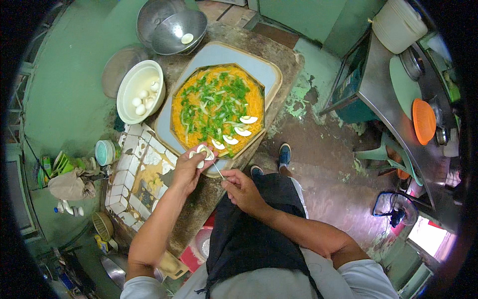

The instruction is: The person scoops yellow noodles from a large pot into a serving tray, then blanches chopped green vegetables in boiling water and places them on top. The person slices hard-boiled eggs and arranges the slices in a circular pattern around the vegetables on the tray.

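My left hand (189, 168) holds a cut boiled egg (203, 151) with white and yolk showing, just off the near edge of a big platter. In my right hand (241, 188), pinched between thumb and fingers, is a thin, straight, pale tool (218, 170) whose tip reaches the egg; its exact kind is too small to tell. The many-sided platter is filled with orange noodles (191, 112) topped with chopped green leaves and pale strips (211, 99). Several egg wedges (242, 131) lie in a row along its near right side. Beneath the platter is a light blue board (219, 52).
Left of the platter, a white bowl (124, 109) holds whole peeled eggs (141, 108) in liquid. Behind it a metal colander (169, 40) contains one egg half (187, 38). Broken white tiles (130, 159) line the left counter. An orange basket (423, 122) sits on the right-hand table.
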